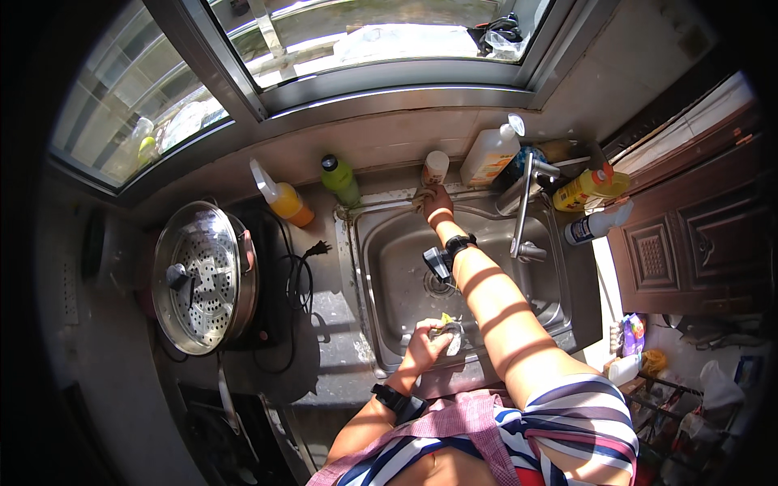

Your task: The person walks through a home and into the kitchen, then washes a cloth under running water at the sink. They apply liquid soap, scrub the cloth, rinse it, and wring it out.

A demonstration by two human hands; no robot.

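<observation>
My right hand reaches to the back rim of the stainless steel sink and holds a tan cloth against it. Just behind that hand stands a small white bottle. Near the front edge of the sink, my left hand grips a grey and white scrubbing pad with a yellow-green part showing at its top. The faucet rises at the right rear of the basin, beside my right forearm.
Left of the sink are a glass-lidded steamer pot, a black power cord, an orange spray bottle and a green bottle. A white pump bottle, a yellow detergent bottle and a white bottle stand right and behind.
</observation>
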